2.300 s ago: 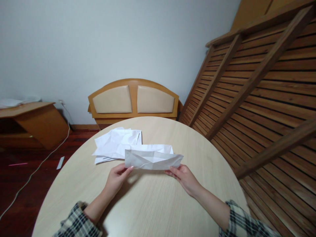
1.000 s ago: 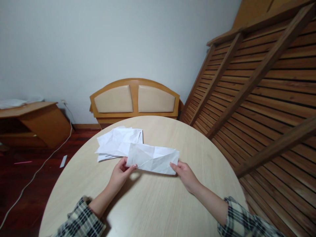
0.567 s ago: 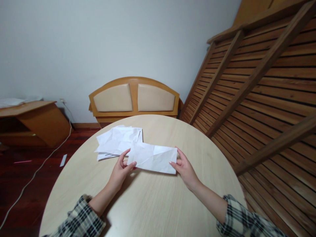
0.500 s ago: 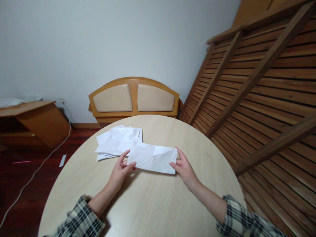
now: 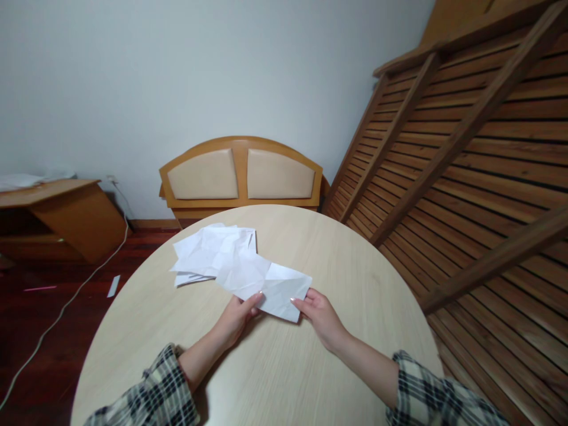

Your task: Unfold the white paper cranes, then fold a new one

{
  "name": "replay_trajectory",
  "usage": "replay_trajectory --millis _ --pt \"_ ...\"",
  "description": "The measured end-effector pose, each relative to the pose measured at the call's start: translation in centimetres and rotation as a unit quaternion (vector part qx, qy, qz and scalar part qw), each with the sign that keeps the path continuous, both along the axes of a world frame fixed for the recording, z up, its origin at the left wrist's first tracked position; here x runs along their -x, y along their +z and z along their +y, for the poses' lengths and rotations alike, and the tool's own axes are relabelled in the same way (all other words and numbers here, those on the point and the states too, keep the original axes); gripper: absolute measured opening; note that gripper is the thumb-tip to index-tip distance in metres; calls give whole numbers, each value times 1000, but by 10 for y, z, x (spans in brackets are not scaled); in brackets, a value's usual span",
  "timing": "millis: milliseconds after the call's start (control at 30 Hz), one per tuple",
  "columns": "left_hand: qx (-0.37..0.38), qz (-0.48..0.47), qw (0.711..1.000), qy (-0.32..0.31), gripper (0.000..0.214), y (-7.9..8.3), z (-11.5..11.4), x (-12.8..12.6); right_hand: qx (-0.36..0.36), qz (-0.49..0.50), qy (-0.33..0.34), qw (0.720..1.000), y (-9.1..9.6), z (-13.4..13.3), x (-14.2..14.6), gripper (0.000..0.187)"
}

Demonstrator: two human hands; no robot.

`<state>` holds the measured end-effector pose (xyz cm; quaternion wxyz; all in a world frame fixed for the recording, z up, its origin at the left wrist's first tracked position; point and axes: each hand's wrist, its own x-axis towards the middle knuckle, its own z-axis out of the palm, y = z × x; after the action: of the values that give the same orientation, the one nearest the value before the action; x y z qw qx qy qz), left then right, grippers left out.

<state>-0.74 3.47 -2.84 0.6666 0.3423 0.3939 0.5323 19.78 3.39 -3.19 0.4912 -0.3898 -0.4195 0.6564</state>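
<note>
A creased white sheet of paper [image 5: 277,289] is held between both hands, tilted with its right end nearer to me. My left hand [image 5: 241,313] pinches its near edge around the middle, thumb on top and fingers underneath. At the right end, my right hand [image 5: 316,310] grips the paper between thumb and fingers. The sheet's far left part overlaps, in view, a loose pile of crumpled white papers [image 5: 204,251] on the table; whether it touches them I cannot tell.
The round, pale wooden table [image 5: 346,367] fills the foreground. Behind it stands a headboard [image 5: 242,177] with two beige panels. A slatted wooden frame [image 5: 444,165] leans at the right. At the left are a wooden desk [image 5: 89,225] and a white cable [image 5: 71,302] on the floor.
The sheet has turned clockwise, its right end coming nearer to me. My left hand has slid rightward from the sheet's left end to its near edge; my right hand has shifted slightly left and nearer.
</note>
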Motion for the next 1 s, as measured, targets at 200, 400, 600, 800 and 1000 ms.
replay_trajectory --millis 200,400,600,800,1000 --pt "-17 -6 998 63 69 9 -1 -11 -24 -32 85 996 0 -6 4 48" --pt "-14 11 996 82 66 9 -2 -8 -37 -44 115 992 6 -7 -1 45" --pt "-24 56 994 90 63 1 3 -3 -26 -69 110 991 5 -6 -6 40" --pt "-7 128 992 -10 50 -3 1 4 54 -25 85 995 6 -5 -9 45" --pt "-42 179 975 -121 40 -1 -1 5 36 -41 117 992 5 -2 -7 44"
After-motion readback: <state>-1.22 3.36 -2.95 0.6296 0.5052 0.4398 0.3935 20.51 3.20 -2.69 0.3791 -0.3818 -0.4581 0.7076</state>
